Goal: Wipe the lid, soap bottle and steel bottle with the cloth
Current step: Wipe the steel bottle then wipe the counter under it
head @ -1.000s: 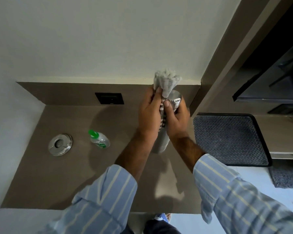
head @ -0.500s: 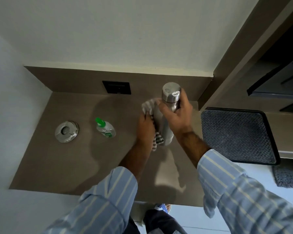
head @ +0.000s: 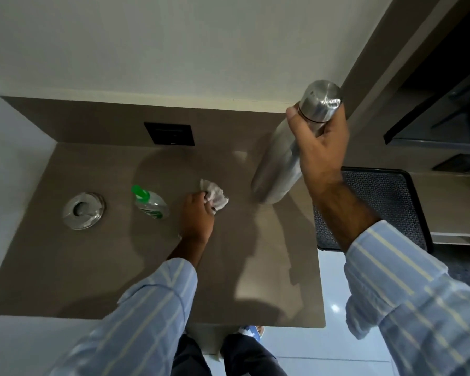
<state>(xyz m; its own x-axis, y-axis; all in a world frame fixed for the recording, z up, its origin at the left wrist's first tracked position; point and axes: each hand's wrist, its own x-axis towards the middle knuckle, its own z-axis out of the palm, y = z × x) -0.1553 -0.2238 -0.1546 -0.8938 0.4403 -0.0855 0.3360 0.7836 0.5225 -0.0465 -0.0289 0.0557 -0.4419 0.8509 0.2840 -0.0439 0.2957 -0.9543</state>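
Head view: right hand [head: 319, 151] fingers clamped on steel bottle [head: 291, 156]; left hand [head: 197, 219] fingers bunched on cloth [head: 215, 196], resting on bench [head: 92, 267]

Lid: round shiny steel lid [head: 83, 210] with a raised centre ring, lying flat on the brown counter, far left, apart from the rest.
Soap bottle: small clear plastic soap bottle [head: 150, 203] with a green cap and green label, standing just right of the lid.
Cloth: crumpled pale grey cloth [head: 215, 197], bunched low at the counter right of the soap bottle.
Steel bottle: tall brushed-steel bottle [head: 291, 153] with a steel cap, tilted, cap toward the wall, at the counter's right side.
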